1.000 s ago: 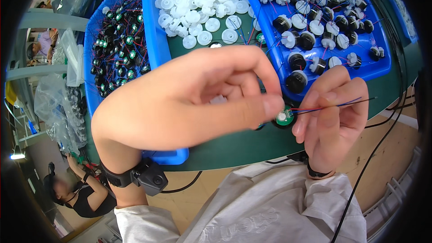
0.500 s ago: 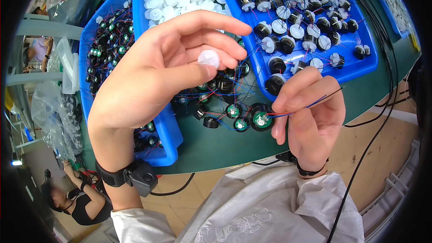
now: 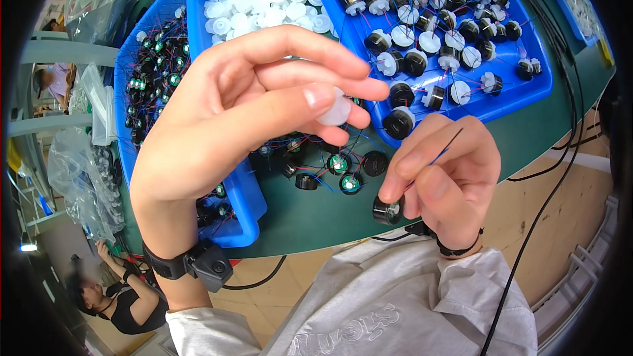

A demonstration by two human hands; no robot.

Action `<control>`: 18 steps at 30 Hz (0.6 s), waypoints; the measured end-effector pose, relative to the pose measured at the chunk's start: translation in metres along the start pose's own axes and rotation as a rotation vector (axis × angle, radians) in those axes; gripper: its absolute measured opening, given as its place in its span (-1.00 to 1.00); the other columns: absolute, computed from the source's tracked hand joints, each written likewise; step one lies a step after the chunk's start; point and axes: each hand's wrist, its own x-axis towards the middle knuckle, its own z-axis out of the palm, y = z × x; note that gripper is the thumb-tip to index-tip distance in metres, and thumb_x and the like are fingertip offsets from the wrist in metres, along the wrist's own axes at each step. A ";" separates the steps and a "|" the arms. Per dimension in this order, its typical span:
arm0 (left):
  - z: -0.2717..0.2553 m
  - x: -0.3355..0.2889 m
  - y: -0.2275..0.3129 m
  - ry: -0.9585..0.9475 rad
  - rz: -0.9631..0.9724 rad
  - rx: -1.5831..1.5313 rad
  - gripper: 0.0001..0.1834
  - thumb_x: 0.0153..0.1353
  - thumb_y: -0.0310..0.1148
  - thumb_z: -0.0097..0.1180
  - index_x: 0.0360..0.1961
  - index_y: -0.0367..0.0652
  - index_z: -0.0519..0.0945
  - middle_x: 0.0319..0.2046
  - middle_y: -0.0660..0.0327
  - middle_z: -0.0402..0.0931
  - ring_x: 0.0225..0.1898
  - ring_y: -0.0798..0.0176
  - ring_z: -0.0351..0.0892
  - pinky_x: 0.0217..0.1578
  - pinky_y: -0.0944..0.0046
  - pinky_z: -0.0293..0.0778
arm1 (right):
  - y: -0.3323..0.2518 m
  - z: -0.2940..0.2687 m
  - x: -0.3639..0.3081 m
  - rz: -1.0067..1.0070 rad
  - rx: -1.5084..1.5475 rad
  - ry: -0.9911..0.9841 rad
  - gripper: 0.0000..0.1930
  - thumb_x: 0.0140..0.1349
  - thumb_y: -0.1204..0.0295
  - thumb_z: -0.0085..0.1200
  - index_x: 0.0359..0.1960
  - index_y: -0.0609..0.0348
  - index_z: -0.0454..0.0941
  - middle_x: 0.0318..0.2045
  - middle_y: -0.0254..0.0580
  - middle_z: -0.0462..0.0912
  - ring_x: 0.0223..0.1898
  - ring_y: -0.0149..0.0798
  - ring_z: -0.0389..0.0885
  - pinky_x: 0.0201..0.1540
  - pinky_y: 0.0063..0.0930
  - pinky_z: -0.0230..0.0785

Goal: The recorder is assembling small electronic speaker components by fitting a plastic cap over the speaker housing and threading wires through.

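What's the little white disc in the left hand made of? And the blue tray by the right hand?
White disc: probably plastic, smooth and dull, with a milky look. Blue tray: likely hard plastic, fairly glossy, with light glinting inside.

Tan floor (image 3: 515, 214) lies below, a white light (image 3: 28, 248) glowing far left.

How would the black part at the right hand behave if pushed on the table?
The black part, smooth and round-sided, looks stiff and could roll if on edge. Its thin wires are probably floppy and might snag.
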 end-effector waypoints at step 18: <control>0.005 -0.001 -0.005 0.007 0.031 -0.030 -0.39 -0.28 -0.45 0.30 -0.14 -0.40 0.35 -0.43 0.16 0.35 -0.43 0.29 0.45 -0.50 0.44 0.39 | -0.005 -0.008 -0.005 0.176 0.119 -0.013 -0.95 -0.16 0.64 0.07 -0.65 0.28 0.45 -0.69 -0.34 0.44 -0.80 -0.65 0.14 -0.73 -0.74 -0.13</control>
